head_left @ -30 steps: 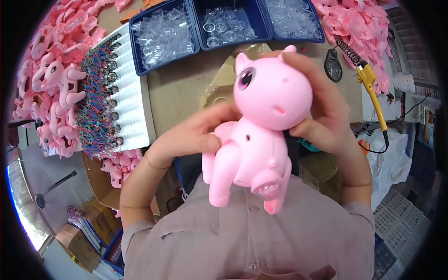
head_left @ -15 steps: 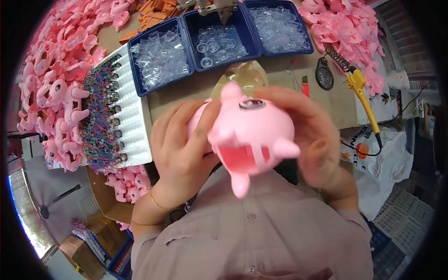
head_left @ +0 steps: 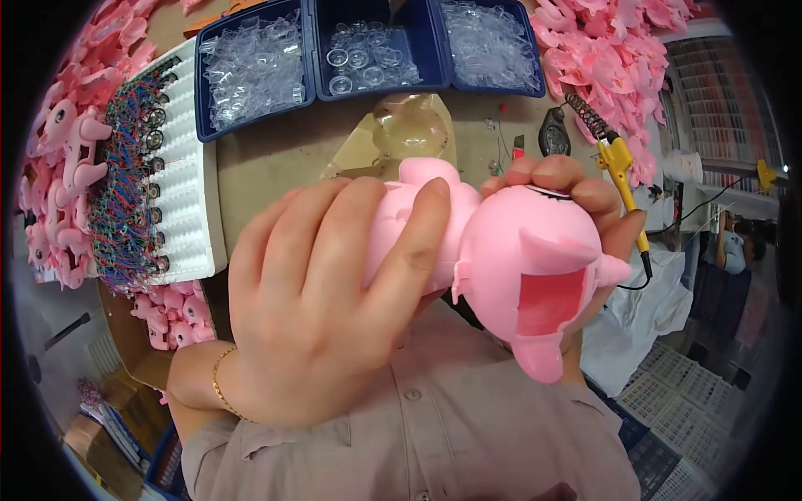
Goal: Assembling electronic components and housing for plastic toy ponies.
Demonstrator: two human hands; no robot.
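Note:
A pink plastic animal toy (head_left: pixel 493 250) is held up in front of my chest, its round head to the right and its body to the left. The head shows a rectangular opening, and part of an eye is visible at its top edge. My left hand (head_left: pixel 309 309), with a thin bracelet at the wrist, is wrapped round the body, its fingers lying over the front. Behind the head, my right hand (head_left: pixel 597 192) cups it, fingertips curled over the upper rim; its palm is mostly hidden. Beyond the toy lies a clear yellowish plastic dome piece (head_left: pixel 409 129) on the table.
Blue bins (head_left: pixel 382 90) of clear plastic parts line the back. A white ridged tray (head_left: pixel 188 192) bears wired components (head_left: pixel 125 184) at left, near pink toys (head_left: pixel 63 179). At right are a yellow soldering iron (head_left: pixel 616 159), its coiled holder (head_left: pixel 585 113) and piled pink shells (head_left: pixel 601 67).
The toy has turned, moving its head rightward and its eye to the upper edge. My left hand looks nearer and larger. The right hand has moved up behind the head.

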